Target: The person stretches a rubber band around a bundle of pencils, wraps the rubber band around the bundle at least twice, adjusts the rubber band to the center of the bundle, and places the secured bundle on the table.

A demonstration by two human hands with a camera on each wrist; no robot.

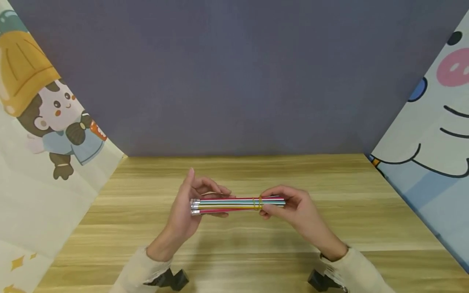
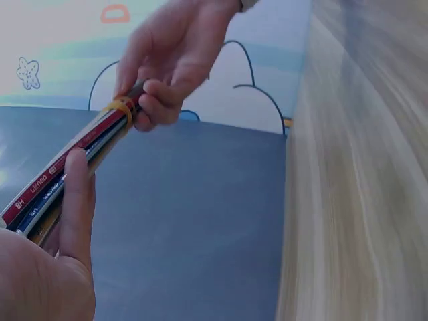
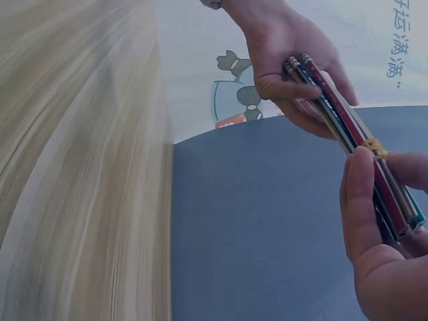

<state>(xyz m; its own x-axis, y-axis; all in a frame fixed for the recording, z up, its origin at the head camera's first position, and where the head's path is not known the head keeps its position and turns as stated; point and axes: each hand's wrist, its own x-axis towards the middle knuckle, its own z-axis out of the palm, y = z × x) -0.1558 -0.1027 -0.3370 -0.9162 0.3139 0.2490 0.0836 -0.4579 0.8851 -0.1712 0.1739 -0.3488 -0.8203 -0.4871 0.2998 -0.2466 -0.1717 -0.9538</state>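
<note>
A bundle of several pencils (image 1: pixel 227 202) in red, blue, white and yellow lies level between the two hands, above the table. Yellow rubber bands (image 1: pixel 257 203) wrap round it toward its right end. My right hand (image 1: pixel 294 205) grips that end, thumb in front beside the bands, fingers behind. At the other end, the metal-capped ends (image 1: pixel 195 206) touch the palm of my left hand (image 1: pixel 183 209). Its thumb points up, and its fingers reach loosely along both sides of the pencils. In the left wrist view, one red pencil (image 2: pixel 50 170) bears the letters HB.
A wood-grain table (image 1: pixel 234 252) extends below the hands. Behind it stands a plain grey-blue panel (image 1: pixel 234 81). Cartoon-printed sheets flank it: a figure in a yellow hat (image 1: pixel 27 73) on the left, a pink snout (image 1: pixel 454 67) on the right.
</note>
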